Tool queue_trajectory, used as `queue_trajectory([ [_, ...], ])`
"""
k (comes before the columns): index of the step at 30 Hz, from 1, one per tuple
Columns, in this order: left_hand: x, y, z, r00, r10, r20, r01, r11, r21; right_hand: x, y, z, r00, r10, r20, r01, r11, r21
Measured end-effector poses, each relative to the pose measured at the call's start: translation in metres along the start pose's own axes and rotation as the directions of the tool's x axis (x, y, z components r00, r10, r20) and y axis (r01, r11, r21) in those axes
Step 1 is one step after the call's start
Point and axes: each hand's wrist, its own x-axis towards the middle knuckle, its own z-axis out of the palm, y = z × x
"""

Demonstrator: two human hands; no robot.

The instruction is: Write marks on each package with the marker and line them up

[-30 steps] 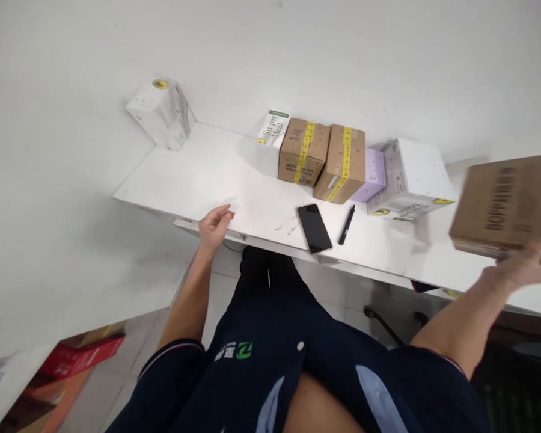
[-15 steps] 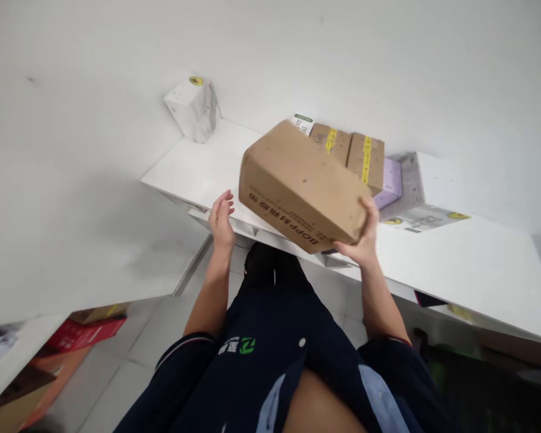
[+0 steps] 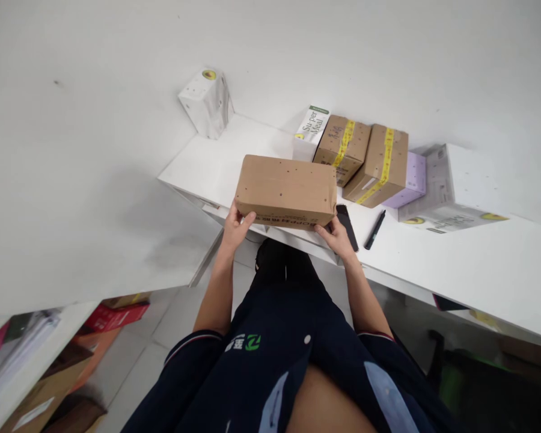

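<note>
Between my two hands is a brown cardboard box [image 3: 286, 183], long side toward me, with dark printing along its near face. My left hand [image 3: 237, 227] grips its near left corner, thumb on the front face. At the near right corner, my right hand [image 3: 336, 237] holds it the same way; the fingers underneath are hidden. The box is at the front edge of the white desk [image 3: 455, 258]; whether it rests there or hangs just above, I cannot tell. A black phone [image 3: 347, 227] lies partly behind my right hand, with a black marker pen [image 3: 375, 230] to its right.
Along the wall stand a white "Super Meal" box [image 3: 313, 129], two brown boxes with yellow tape [image 3: 342, 144], a purple box [image 3: 412, 180] and a larger white carton [image 3: 455, 186]. Another white box [image 3: 207, 102] sits in the far left corner. Cartons fill a shelf at lower left.
The cardboard box has swung from a tilted position to level and come lower and nearer. My left hand, earlier apart from it, has taken hold. The phone and pen have come into view.
</note>
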Motion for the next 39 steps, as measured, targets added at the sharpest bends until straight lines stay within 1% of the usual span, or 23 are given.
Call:
queue_trajectory([
  [2, 0.001, 0.002, 0.002, 0.999, -0.036, -0.001, 0.036, 0.999, 0.015, -0.005, 0.0, 0.005, 0.998, 0.057, -0.001, -0.057, 0.998, 0.026],
  [4, 0.002, 0.014, 0.004, 1.0, -0.025, -0.012, 0.025, 0.999, 0.043, -0.006, -0.007, 0.006, 0.996, 0.084, -0.037, -0.083, 0.996, 0.018],
  [8, 0.007, 0.048, 0.004, 0.998, 0.062, -0.018, -0.059, 0.991, 0.123, -0.005, -0.03, 0.002, 0.984, 0.078, -0.161, -0.089, 0.994, -0.065],
  [11, 0.009, 0.062, 0.001, 0.998, 0.047, -0.036, -0.04, 0.985, 0.17, -0.005, -0.043, -0.001, 0.979, 0.075, -0.189, -0.09, 0.993, -0.073],
  [13, 0.008, 0.061, -0.001, 0.998, 0.033, -0.051, -0.024, 0.983, 0.184, -0.005, -0.048, -0.002, 0.98, 0.1, -0.171, -0.107, 0.994, -0.035],
  [16, 0.006, 0.053, -0.003, 0.997, 0.0, -0.082, 0.014, 0.987, 0.158, -0.004, -0.051, -0.002, 0.981, 0.128, -0.146, -0.128, 0.992, 0.011],
  [20, 0.003, 0.044, 0.0, 0.997, -0.034, -0.074, 0.045, 0.987, 0.151, -0.003, -0.051, -0.003, 0.979, 0.124, -0.161, -0.126, 0.992, -0.004],
  [23, 0.004, 0.041, 0.004, 0.999, -0.016, -0.05, 0.025, 0.983, 0.181, -0.003, -0.049, -0.003, 0.976, 0.124, -0.177, -0.131, 0.991, -0.032],
  [27, 0.005, 0.039, 0.007, 0.999, 0.02, -0.027, -0.015, 0.982, 0.188, -0.004, -0.048, -0.002, 0.972, 0.128, -0.196, -0.136, 0.99, -0.026],
  [31, 0.002, 0.042, 0.01, 0.998, 0.036, -0.051, -0.024, 0.976, 0.216, -0.004, -0.049, -0.001, 0.97, 0.135, -0.203, -0.143, 0.99, -0.021],
  [34, -0.003, 0.046, 0.014, 0.997, 0.037, -0.064, -0.019, 0.967, 0.252, -0.002, -0.045, -0.001, 0.957, 0.139, -0.256, -0.146, 0.989, -0.012],
  [36, -0.008, 0.046, 0.016, 0.999, 0.034, -0.031, -0.024, 0.96, 0.277, -0.002, -0.041, -0.002, 0.948, 0.132, -0.289, -0.142, 0.99, -0.014],
  [39, -0.014, 0.045, 0.014, 0.999, 0.045, 0.023, -0.05, 0.954, 0.296, -0.003, -0.036, -0.004, 0.948, 0.117, -0.295, -0.129, 0.991, -0.023],
])
